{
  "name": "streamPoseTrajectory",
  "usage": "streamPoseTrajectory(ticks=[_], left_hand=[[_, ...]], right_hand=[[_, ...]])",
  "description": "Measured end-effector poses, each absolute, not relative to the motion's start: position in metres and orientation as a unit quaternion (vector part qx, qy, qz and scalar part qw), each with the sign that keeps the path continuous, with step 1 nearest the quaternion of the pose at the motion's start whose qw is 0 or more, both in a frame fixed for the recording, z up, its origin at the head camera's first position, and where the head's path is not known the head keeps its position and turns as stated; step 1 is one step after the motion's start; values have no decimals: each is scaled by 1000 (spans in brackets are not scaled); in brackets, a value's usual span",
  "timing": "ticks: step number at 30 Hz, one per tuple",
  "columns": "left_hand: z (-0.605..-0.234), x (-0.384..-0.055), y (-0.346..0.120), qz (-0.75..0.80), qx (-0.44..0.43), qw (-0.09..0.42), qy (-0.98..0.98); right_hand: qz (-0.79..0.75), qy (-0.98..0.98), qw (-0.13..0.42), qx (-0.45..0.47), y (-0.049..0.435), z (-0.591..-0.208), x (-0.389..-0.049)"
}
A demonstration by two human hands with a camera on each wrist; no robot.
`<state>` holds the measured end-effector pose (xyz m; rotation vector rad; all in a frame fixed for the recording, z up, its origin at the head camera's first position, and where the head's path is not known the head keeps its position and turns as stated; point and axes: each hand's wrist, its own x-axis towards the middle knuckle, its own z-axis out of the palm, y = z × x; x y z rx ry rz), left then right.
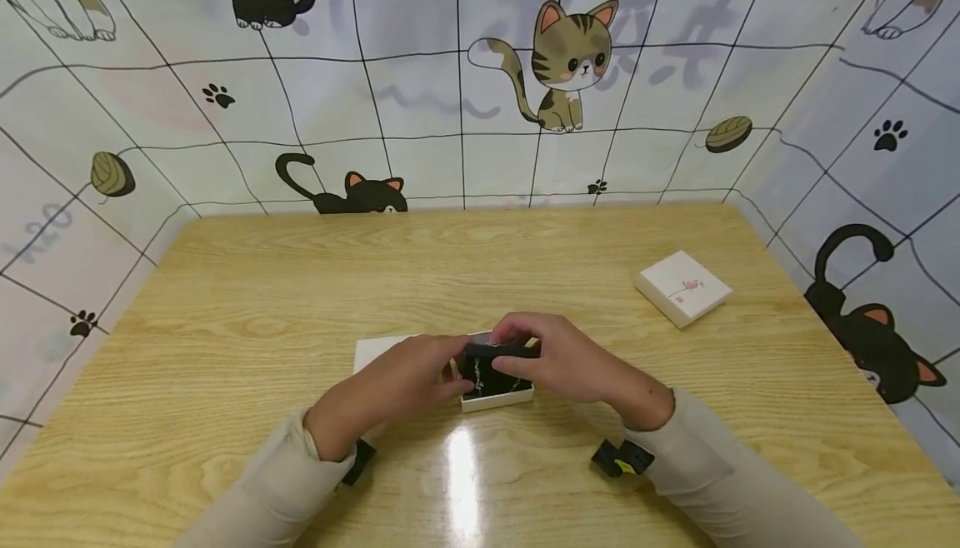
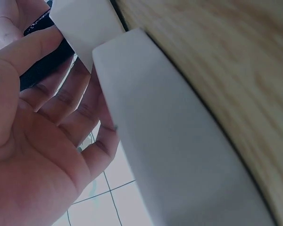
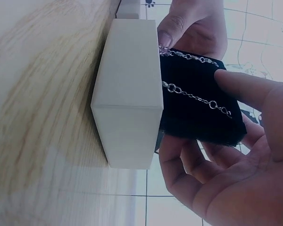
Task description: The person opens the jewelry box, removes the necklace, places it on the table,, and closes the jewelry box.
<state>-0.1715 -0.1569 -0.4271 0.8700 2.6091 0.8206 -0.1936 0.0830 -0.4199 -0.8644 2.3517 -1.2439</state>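
A black jewelry pad (image 3: 193,117) stands tilted up, partly out of a small white box (image 1: 497,402) on the table. Two strands of silver chain (image 3: 198,97) run across its face; whether they belong to one piece I cannot tell. My right hand (image 1: 558,356) pinches the pad's raised far edge, thumb on the front and fingers behind. From the other side, my left hand (image 1: 408,377) holds the pad, its thumb (image 2: 40,44) on the face near the box rim and the chain. The left fingers reach behind the pad and box.
Left of the box lies a white flat piece (image 1: 378,352), partly covered by my left hand. A white box with a pink flower print (image 1: 684,288) sits at the back right of the wooden table (image 1: 300,281). Cat-patterned sheets (image 1: 420,98) enclose the table's back and sides.
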Motion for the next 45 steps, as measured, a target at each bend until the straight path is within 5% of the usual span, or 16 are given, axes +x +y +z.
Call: streamPoseTrajectory(ticks=[20, 33, 45], left_hand=[[-426, -170, -156, 261, 293, 119, 912], [-417, -165, -155, 234, 331, -15, 914], [-414, -157, -145, 380, 308, 93, 867]], right_hand=[[-448, 828, 146, -304, 84, -414, -192], [-477, 812, 129, -310, 85, -405, -190], [-487, 807, 159, -295, 93, -406, -181]])
